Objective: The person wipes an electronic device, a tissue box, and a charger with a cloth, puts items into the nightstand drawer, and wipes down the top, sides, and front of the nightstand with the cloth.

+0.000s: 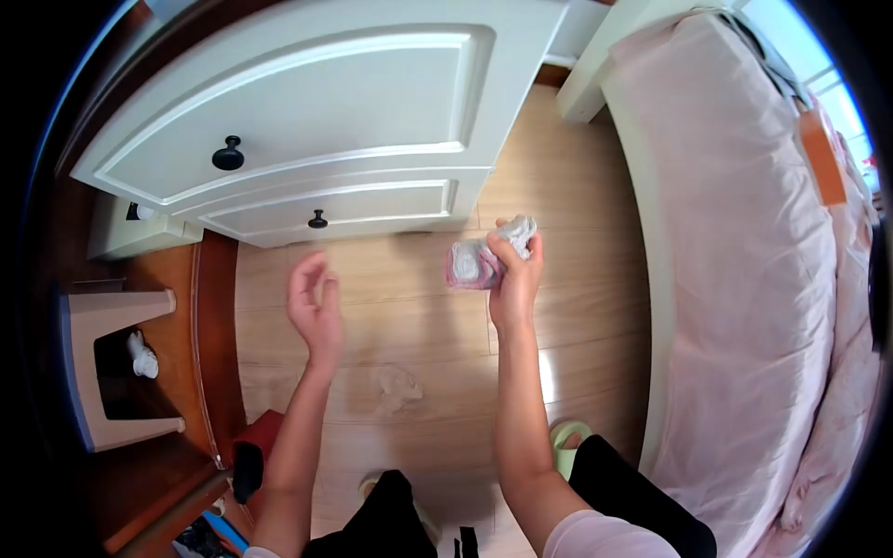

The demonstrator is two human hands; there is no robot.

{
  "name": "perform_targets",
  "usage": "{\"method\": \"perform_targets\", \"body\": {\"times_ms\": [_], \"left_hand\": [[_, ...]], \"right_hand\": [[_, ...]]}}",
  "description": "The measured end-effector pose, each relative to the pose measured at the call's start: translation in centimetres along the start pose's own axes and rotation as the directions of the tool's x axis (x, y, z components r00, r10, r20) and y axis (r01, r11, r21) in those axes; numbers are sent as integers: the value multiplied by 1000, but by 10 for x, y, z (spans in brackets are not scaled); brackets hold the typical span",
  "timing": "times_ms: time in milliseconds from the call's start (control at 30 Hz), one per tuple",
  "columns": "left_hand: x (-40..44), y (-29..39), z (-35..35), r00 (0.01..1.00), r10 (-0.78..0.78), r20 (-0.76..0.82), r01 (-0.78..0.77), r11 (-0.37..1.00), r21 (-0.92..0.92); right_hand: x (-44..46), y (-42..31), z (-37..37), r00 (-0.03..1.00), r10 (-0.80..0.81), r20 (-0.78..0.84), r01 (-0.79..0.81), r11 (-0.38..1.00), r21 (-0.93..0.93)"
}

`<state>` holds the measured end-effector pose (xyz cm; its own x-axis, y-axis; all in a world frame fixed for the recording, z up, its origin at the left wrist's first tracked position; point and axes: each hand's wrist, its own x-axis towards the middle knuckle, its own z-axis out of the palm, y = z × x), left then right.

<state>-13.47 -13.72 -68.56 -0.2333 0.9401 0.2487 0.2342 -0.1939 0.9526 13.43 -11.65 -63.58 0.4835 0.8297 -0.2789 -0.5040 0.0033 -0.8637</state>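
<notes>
My right hand (514, 270) grips a grey-and-pink cloth bundle (473, 264) above the floor, right of the white drawers. Part of the cloth pokes out past the thumb on the far side; whether it is socks or another small fabric piece I cannot tell. My left hand (314, 302) hovers in front of the lower drawer, nothing in it, its fingers loosely bent and the thumb apart. Both drawers of the white cabinet (307, 112) look closed, each showing a black knob (228, 153).
A bed (735, 232) with pale pink bedding runs along the right. A pale, see-through item (398, 386) lies on the wooden floor (437, 344). To the left stand a stool-like plastic piece (121, 305) on a brown wooden shelf and a red box (259, 437). Green slippers (566, 446) are below me.
</notes>
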Motion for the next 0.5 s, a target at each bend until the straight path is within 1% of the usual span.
{"method": "perform_targets", "body": {"times_ms": [33,67,100,167,200,233,300,333,400,433,467,500], "left_hand": [[-1,10,1,980,-114,163,124,991,-56],[-3,20,5,919,-219,327,262,961,-93],[-3,37,11,821,-303,483,401,909,-112],[3,83,26,659,-472,585,665,729,-161],[9,104,32,570,-525,632,766,617,-178],[16,121,36,515,-556,653,833,504,-228],[27,149,41,403,-588,701,915,257,-310],[30,158,42,427,-583,691,901,338,-272],[34,178,46,473,-554,685,851,489,-192],[34,186,46,518,-548,657,801,579,-148],[34,192,45,562,-533,633,743,661,-103],[34,200,45,611,-505,610,671,739,-60]], "right_hand": [[-9,0,-7,994,108,33,-109,994,33],[-18,0,-12,975,215,62,-219,974,64],[-24,-2,-14,956,260,137,-279,950,143],[-34,-9,-15,903,309,298,-394,873,288],[-38,-13,-13,877,304,371,-430,841,329],[-42,-19,-8,846,306,437,-477,799,365],[-51,-36,4,779,280,561,-563,706,430],[-57,-48,12,767,287,573,-577,699,422],[-63,-59,15,774,330,540,-569,736,367],[-65,-64,15,778,350,521,-564,755,335],[-69,-71,16,782,383,491,-561,775,290],[-74,-81,19,808,445,385,-542,818,191]]}}
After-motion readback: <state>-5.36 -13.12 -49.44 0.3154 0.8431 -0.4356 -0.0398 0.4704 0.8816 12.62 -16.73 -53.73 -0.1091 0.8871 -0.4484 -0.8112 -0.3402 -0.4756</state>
